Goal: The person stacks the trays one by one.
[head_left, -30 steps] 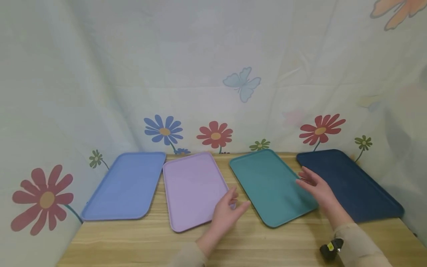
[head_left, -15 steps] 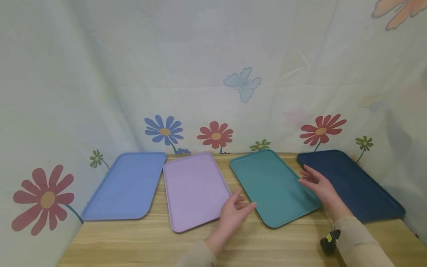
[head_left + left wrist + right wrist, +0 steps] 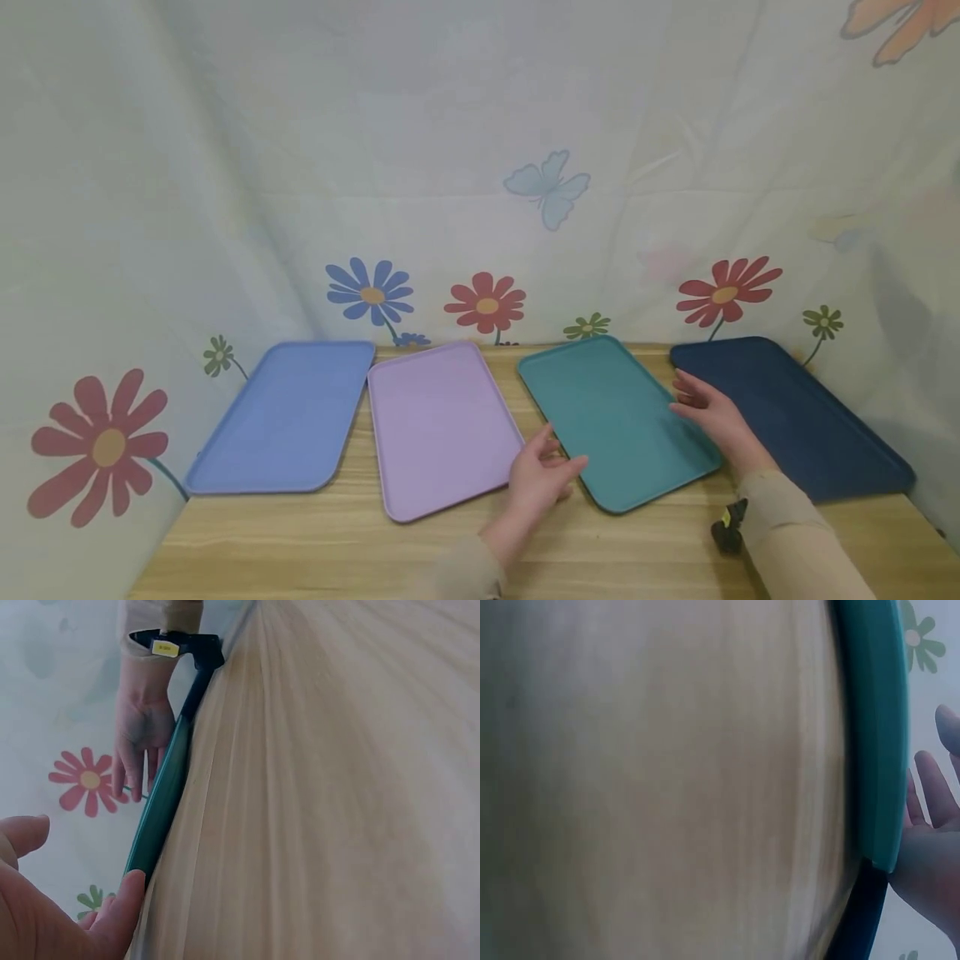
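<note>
In the head view, a teal tray (image 3: 611, 425) lies flat on the wooden table between my two hands. My left hand (image 3: 534, 479) is at its lower left edge, fingers loosely bent and thumb apart. The left wrist view has that hand's (image 3: 60, 919) fingertips right at the tray's rim (image 3: 157, 817). Over the tray's right edge hovers my right hand (image 3: 716, 425), palm turned inward, fingers relaxed. In the right wrist view, this hand (image 3: 930, 840) appears beyond the teal rim (image 3: 881, 735). Neither hand grips anything.
A lavender tray (image 3: 442, 433) and a blue tray (image 3: 285, 417) lie to the left. The navy tray (image 3: 795, 417) lies right, partly behind my right hand. A black wrist device (image 3: 727, 529) hangs under the right sleeve. Behind the wooden table (image 3: 337, 550) hangs a flowered curtain (image 3: 420, 167).
My left hand has moved right, from the lavender tray's right edge to the teal tray's left edge. My right hand has stayed almost in place; the trays have not moved.
</note>
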